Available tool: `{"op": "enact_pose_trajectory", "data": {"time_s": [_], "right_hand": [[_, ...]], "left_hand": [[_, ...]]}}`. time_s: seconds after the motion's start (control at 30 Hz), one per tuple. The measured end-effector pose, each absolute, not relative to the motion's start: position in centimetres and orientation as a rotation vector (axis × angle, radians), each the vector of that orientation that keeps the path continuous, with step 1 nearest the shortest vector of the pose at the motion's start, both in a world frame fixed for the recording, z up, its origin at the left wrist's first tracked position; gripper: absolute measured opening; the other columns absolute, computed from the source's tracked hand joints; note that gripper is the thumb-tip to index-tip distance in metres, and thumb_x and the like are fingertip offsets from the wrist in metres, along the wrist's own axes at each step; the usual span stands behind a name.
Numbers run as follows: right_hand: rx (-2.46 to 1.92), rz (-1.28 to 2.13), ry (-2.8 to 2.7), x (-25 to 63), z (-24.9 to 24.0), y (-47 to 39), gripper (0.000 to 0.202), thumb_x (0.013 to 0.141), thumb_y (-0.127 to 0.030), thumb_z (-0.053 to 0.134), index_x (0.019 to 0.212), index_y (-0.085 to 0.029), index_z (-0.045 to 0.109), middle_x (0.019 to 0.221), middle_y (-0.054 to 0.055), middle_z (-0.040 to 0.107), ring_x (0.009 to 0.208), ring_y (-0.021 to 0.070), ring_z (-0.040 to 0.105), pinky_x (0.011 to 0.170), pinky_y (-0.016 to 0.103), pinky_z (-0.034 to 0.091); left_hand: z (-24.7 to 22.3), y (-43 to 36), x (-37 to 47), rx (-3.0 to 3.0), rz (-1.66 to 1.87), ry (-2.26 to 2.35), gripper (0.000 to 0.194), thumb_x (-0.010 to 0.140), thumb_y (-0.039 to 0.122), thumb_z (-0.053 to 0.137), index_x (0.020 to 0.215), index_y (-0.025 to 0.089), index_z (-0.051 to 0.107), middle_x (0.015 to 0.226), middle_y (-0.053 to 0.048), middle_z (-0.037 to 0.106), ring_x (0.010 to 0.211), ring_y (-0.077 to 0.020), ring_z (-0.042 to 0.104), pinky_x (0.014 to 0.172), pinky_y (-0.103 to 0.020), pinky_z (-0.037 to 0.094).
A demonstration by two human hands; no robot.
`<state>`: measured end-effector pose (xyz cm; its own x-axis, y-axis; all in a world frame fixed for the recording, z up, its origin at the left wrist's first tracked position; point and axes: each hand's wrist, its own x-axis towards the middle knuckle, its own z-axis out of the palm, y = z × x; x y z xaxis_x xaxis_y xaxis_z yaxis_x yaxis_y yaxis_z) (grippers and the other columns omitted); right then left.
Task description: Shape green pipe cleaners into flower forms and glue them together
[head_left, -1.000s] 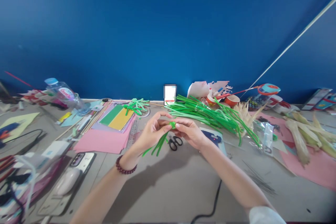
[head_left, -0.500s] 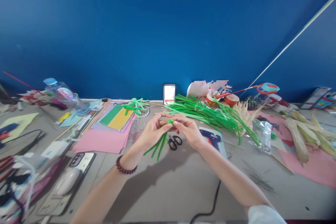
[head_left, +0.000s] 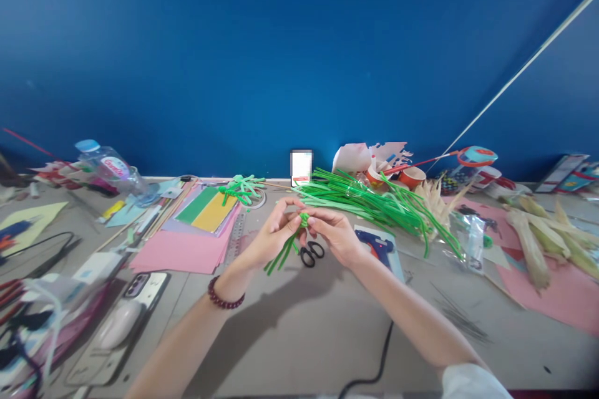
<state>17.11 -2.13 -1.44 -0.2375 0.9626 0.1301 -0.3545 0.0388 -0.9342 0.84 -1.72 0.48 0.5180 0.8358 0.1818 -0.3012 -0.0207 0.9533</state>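
Between my two hands is a small bunch of green pipe cleaners [head_left: 281, 257], with a bright green knotted or woven part at the fingertips. My left hand [head_left: 274, 234] pinches it from the left, and the loose stems hang below those fingers. From the other side my right hand [head_left: 334, 234] closes its thumb and fingers on the same green part. Black-handled scissors [head_left: 309, 255] lie on the table just beneath, their blades partly hidden by my hands. A large pile of green pipe cleaners [head_left: 369, 202] spreads behind and to the right.
To the left are pink paper sheets [head_left: 180, 254], a ruler [head_left: 235, 237], a phone with a mouse on it [head_left: 122, 322] and a plastic bottle [head_left: 115, 168]. A blue glue gun [head_left: 381, 248] lies right, its cord running forward. A lit phone [head_left: 301, 167] leans on the blue wall.
The hanging green stems have swung slightly right and closer together. More of the bright green part shows between my fingertips. Both hands stay in nearly the same place.
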Motion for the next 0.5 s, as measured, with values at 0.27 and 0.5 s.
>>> {"op": "enact_pose_trajectory", "data": {"time_s": [0.27, 0.5], "right_hand": [[-0.694, 1.39, -1.184, 17.16, -1.23, -2.32, 0.013, 0.073, -0.034, 0.074, 0.084, -0.028, 0.077, 0.106, 0.005, 0.064, 0.073, 0.0133, 0.054, 0.057, 0.026, 0.044], [-0.694, 1.368, -1.186, 17.12, -1.29, -2.43, 0.014, 0.072, -0.035, 0.076, 0.085, -0.029, 0.076, 0.103, 0.004, 0.061, 0.072, 0.0121, 0.052, 0.056, 0.025, 0.044]], "left_hand": [[-0.01, -1.83, 0.9, 1.55, 1.057, 0.54, 0.016, 0.093, 0.033, 0.047, 0.1, 0.02, 0.052, 0.076, 0.0, 0.059, 0.052, -0.0063, 0.05, 0.048, -0.02, 0.037], [0.91, -2.5, 0.3, 1.589, 1.025, 0.555, 0.018, 0.091, 0.031, 0.053, 0.104, 0.019, 0.051, 0.082, -0.002, 0.058, 0.062, -0.0084, 0.055, 0.056, -0.021, 0.043]]}}
